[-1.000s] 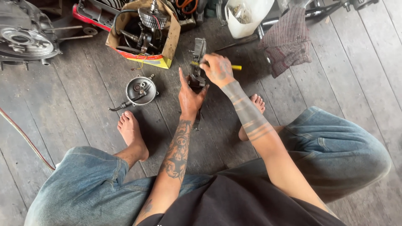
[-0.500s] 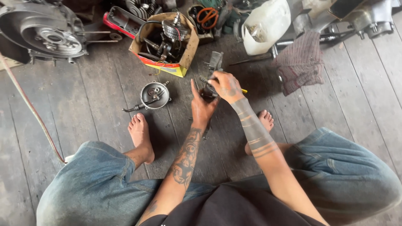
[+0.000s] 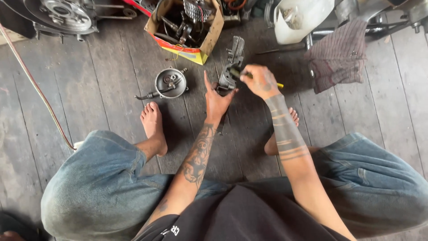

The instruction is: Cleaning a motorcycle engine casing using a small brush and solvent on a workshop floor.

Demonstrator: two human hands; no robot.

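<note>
Your left hand (image 3: 217, 100) steadies the grey cast-metal engine part (image 3: 232, 67), which stands upright on the dark wooden plank floor (image 3: 111, 102), just in front of your feet. This grip is partly apart: the forefinger points away while the other fingers press the lower body. Your right hand (image 3: 261, 81) is clamped on a yellow-handled screwdriver (image 3: 249, 76), its tip at the part. The part looks heavy, stiff and probably oily, so hold it low on the thick body, not the thin far end.
</note>
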